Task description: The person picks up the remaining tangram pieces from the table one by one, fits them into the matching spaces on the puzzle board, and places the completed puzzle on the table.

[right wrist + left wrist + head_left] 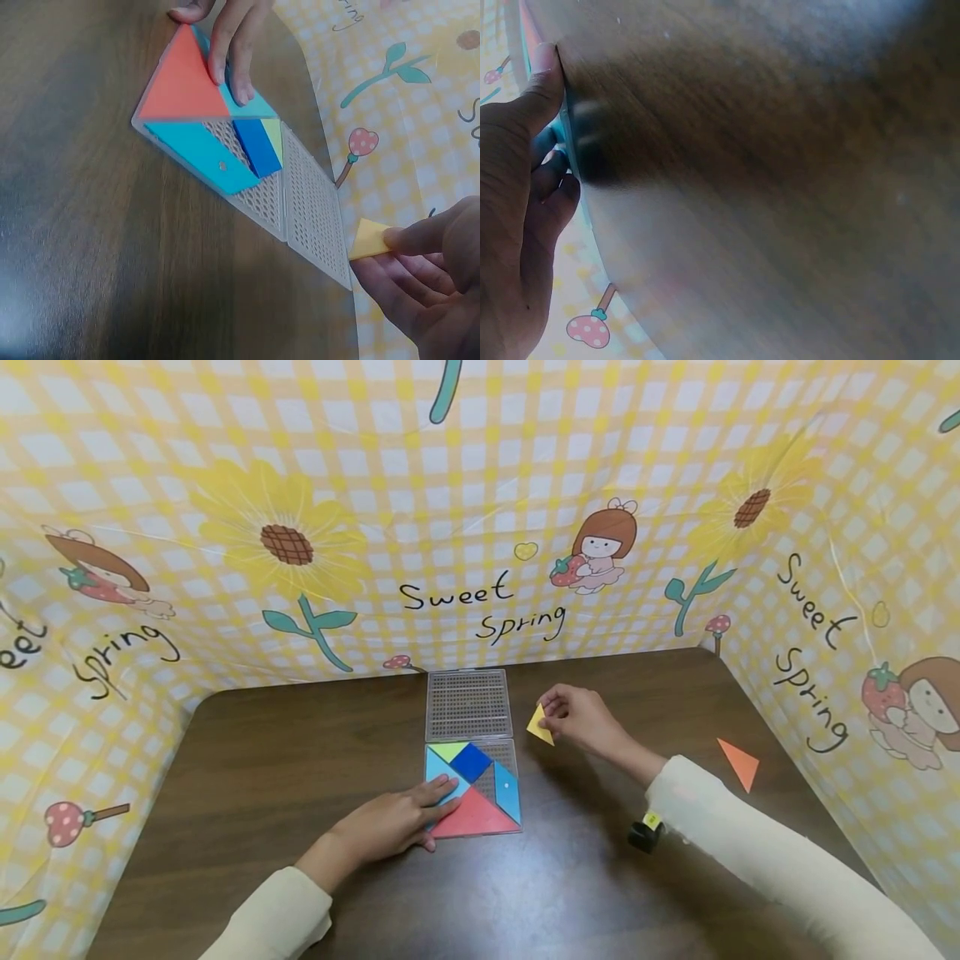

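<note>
A hinged clear plastic case (504, 752) lies unfolded on the table, its far half, a dotted panel (468, 706), bare. Tangram pieces fill much of the near half: a red triangle (480, 817), a light blue triangle (438, 767), a dark blue square (471, 762), a small green triangle (448, 750) and a light blue parallelogram (507, 795). My left hand (401, 821) rests straight fingers on the light blue and red triangles, thumb near the case's front-left corner. Right of the panel, my right hand (583, 718) pinches a yellow triangle (367, 238) between thumb and fingers.
An orange triangle (741, 766) lies toward the right side of the brown wooden table (300, 743). Checkered yellow cloth (450, 543) stands behind the table and along both sides. A small black device (645, 835) hangs at my right sleeve.
</note>
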Available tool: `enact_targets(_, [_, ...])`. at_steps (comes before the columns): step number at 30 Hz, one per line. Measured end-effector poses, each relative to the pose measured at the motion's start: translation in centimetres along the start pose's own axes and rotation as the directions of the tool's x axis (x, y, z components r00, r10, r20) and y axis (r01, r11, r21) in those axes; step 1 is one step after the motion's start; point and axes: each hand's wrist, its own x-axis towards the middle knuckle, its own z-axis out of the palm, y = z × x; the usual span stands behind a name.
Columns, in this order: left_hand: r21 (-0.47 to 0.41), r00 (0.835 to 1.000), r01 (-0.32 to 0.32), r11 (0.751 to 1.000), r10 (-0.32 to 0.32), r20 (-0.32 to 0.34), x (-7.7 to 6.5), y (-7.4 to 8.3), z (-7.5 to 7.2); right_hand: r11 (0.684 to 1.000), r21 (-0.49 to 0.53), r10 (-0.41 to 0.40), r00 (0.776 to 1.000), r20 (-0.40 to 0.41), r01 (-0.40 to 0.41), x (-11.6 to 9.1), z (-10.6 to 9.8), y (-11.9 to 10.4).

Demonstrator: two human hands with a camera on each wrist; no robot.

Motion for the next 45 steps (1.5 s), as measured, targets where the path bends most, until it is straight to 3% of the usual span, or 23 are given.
enact_targets(7, [0.003, 1.0, 0.005, 1.0, -0.005, 0.004, 0.0, -0.1, 0.0, 0.999, 0.052, 0.006, 1.0, 0.025, -0.007, 0.0, 0.9, -0.8])
enact_targets(21, [0.005, 0.999, -0.018, 1.0, 0.018, -0.026, 0.1, 0.1, -0.1, 0.999, 0.018, 0.037, 0.993, 0.116, -0.039, 0.3, 3.9, -1.7])
enact_targets(28, [-0.006, 1.0, 0.007, 1.0, -0.007, 0.004, 0.1, 0.1, -0.2, 0.999, 0.007, 0.048, 0.993, 0.112, -0.049, 0.1, 5.2, -1.8])
enact_targets(36, [0.002, 1.0, 0.014, 1.0, -0.014, 0.012, 0.0, 0.2, -0.2, 0.997, 0.072, -0.004, 0.989, 0.15, -0.007, -0.3, 6.6, -1.5])
enact_targets(45, [0.011, 1.0, 0.01, 1.0, -0.01, 0.006, 0.1, 0.1, -0.2, 0.998, 0.046, 0.033, 0.979, 0.203, -0.043, -0.4, 7.9, -1.8])
